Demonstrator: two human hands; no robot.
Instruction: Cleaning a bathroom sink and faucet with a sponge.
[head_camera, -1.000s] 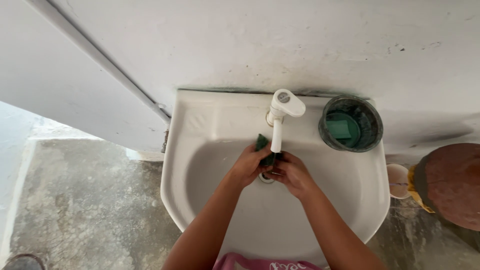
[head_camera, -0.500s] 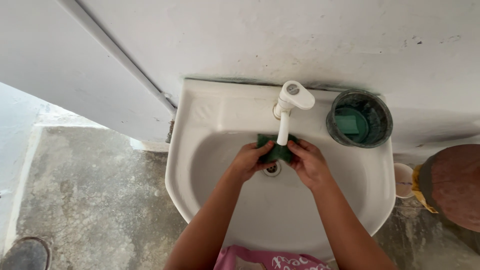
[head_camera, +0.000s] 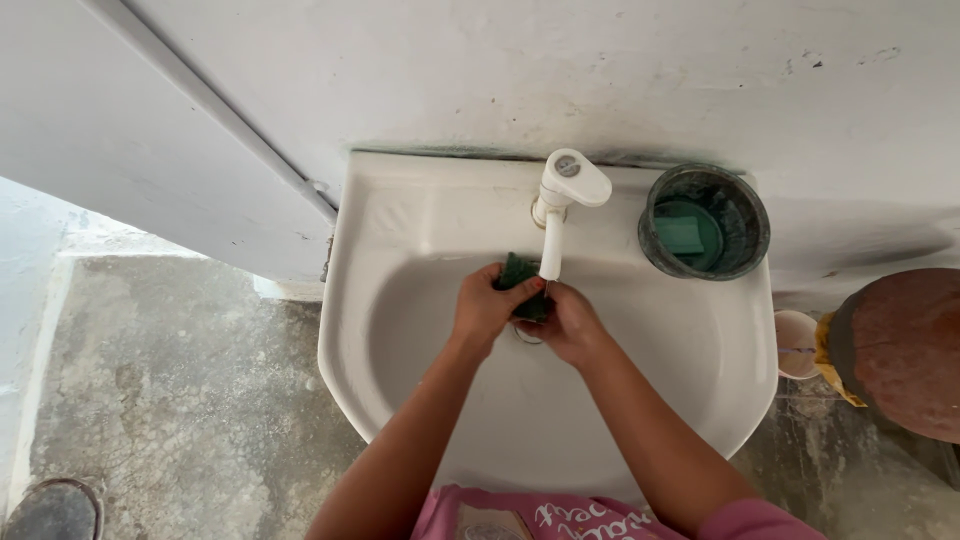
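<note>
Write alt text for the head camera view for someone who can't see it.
Seen from above, a person's left hand and right hand squeeze a dark green scouring pad under a white tap in a white wall-mounted basin. A dark round tub with something green inside sits on the basin's right back corner.

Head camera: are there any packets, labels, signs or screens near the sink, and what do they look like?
No packets, signs or screens show.
Tap cap: small round grey label disc on top of the white tap, at the back of the sink.
Shirt print: white lettering on pink cloth, bottom edge, partly cut off.
</note>
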